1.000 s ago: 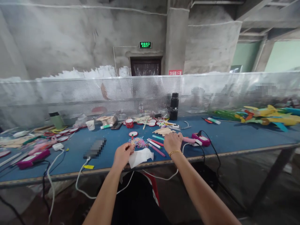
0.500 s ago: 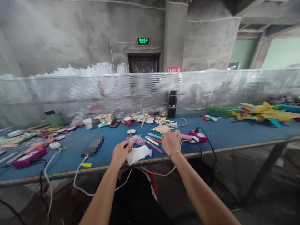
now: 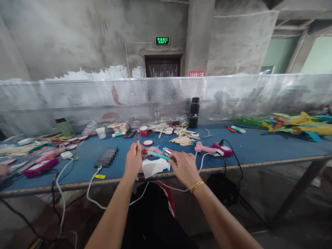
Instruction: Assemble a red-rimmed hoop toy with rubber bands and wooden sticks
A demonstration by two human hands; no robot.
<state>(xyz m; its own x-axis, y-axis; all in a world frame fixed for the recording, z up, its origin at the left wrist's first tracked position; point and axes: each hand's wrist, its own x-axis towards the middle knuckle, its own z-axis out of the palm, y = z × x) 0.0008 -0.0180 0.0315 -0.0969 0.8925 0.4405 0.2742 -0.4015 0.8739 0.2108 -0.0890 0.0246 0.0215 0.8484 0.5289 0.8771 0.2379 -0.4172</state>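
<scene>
Left hand (image 3: 133, 160): pinching the stick (image 3: 138, 139) upright, left of centre
Right hand (image 3: 184, 167): grasping the teal marker (image 3: 160, 156), just below centre
Colouring: I see red and green on the tip; what remains, I can't tell

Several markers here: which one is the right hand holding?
The teal marker. It alone is gripped by the right hand, its tip pointing toward the left hand; the red marker lies behind it.

"安全出口 EXIT" on grn-lit sign (image 3: 162, 40)
</scene>
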